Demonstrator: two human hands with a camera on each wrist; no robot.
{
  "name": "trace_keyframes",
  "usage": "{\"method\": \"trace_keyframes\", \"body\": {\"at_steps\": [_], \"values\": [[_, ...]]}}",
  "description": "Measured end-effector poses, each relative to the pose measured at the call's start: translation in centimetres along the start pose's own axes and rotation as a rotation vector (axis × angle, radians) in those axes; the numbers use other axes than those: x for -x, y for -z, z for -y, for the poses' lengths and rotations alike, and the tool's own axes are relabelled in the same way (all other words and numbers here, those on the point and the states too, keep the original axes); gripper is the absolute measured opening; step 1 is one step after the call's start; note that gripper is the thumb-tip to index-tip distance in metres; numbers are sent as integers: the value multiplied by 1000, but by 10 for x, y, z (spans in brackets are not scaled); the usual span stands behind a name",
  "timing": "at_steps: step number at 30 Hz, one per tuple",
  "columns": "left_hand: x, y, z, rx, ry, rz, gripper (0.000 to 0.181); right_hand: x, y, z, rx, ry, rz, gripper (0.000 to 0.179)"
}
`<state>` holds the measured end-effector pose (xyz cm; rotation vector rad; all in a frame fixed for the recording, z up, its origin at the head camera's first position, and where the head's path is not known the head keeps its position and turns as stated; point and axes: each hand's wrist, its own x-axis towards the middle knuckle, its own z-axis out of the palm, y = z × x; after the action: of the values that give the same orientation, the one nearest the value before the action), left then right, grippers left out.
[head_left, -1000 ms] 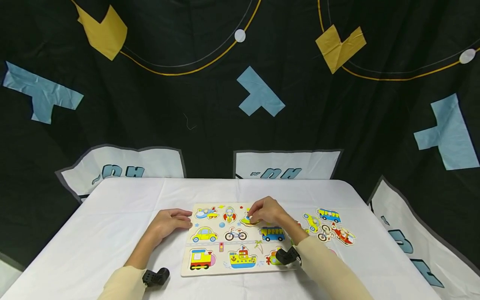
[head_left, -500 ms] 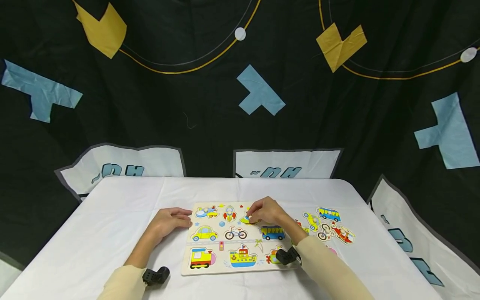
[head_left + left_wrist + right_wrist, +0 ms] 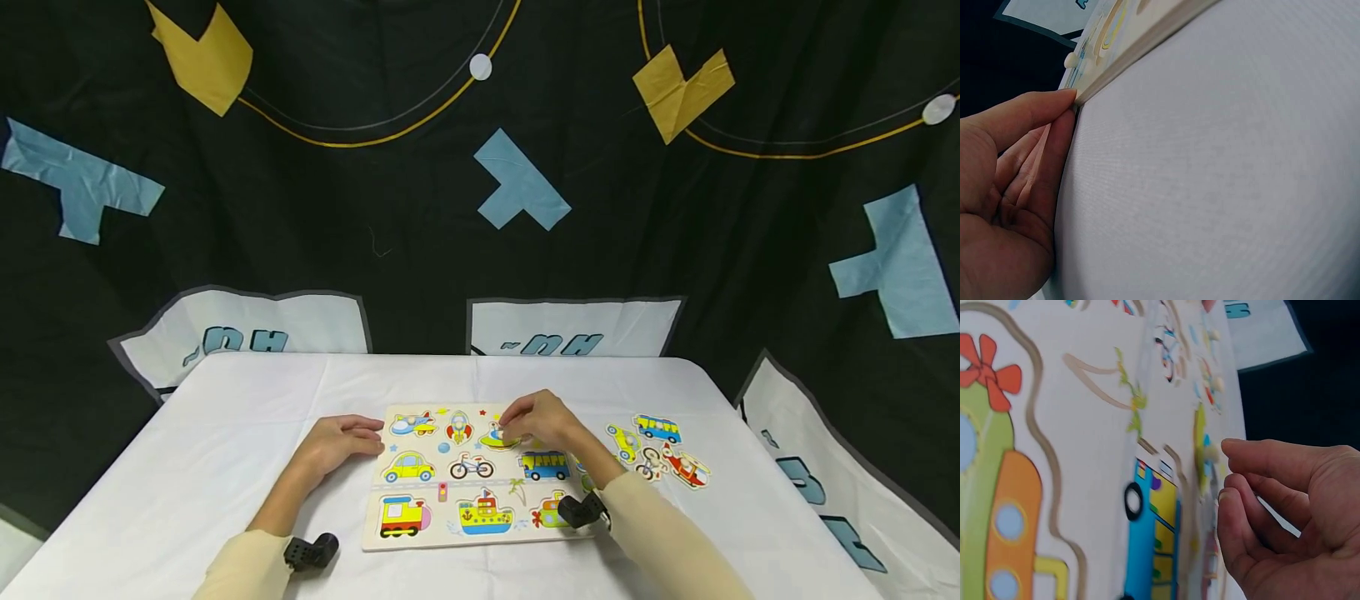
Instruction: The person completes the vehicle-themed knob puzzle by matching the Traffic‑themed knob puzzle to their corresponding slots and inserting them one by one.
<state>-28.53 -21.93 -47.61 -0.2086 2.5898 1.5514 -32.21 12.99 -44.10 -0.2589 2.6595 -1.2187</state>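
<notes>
A wooden vehicle puzzle board (image 3: 442, 543) lies flat on the white tablecloth. My left hand (image 3: 335, 446) rests at its left edge; in the left wrist view the thumb and finger tips touch the board corner (image 3: 1094, 84). Over the top right of the board hovers my right hand (image 3: 546, 419), fingers bent loosely, beside a yellow-green flying saucer piece (image 3: 493, 438). The right wrist view shows the saucer's round knob (image 3: 1211, 454) just apart from the fingertips. Farther along that top row, the rocket (image 3: 459, 428) and airplane (image 3: 412, 426) pieces carry knobs too.
Loose pieces lie right of the board: a blue bus (image 3: 657, 428), a yellow car (image 3: 623, 442), a bicycle-like piece (image 3: 651, 464) and a red helicopter (image 3: 686, 468). Others are partly hidden by the right forearm. A black curtain (image 3: 420, 250) hangs behind the table.
My right hand has eased off the saucer's knob, shifting slightly right and up; the saucer stays on the board. The left hand has not moved.
</notes>
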Motion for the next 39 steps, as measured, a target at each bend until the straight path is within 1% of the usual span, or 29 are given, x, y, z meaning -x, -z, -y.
{"method": "trace_keyframes", "body": {"at_steps": [3, 6, 9, 15, 22, 26, 30, 36, 39], "values": [[-1, -1, 0, 0, 5, -1, 45, 4, 11, -1, 4, 8, -17, 17], [-1, -1, 0, -8, 8, -7, 45, 7, 24, -4, -8, -1, -34, 19], [-1, -1, 0, -15, 12, -15, 45, 11, 36, -9, -22, -17, -54, 22], [1, 0, 1, -15, 22, -18, 45, 21, 59, -22, -27, -66, -67, 29], [1, 1, -1, -15, 8, -6, 46, 32, 84, -37, -2, -122, -94, 35], [0, 1, -2, -16, 9, -7, 46, 41, 97, -46, 12, -141, -102, 39], [-1, 0, -1, -16, 21, -11, 45, 51, 108, -54, 17, -148, -105, 41], [-1, 0, 0, -14, 9, -10, 46, 63, 124, -69, 30, -156, -112, 42], [-1, 0, -1, -10, 14, -13, 45, 69, 133, -77, 34, -151, -110, 42]]}}
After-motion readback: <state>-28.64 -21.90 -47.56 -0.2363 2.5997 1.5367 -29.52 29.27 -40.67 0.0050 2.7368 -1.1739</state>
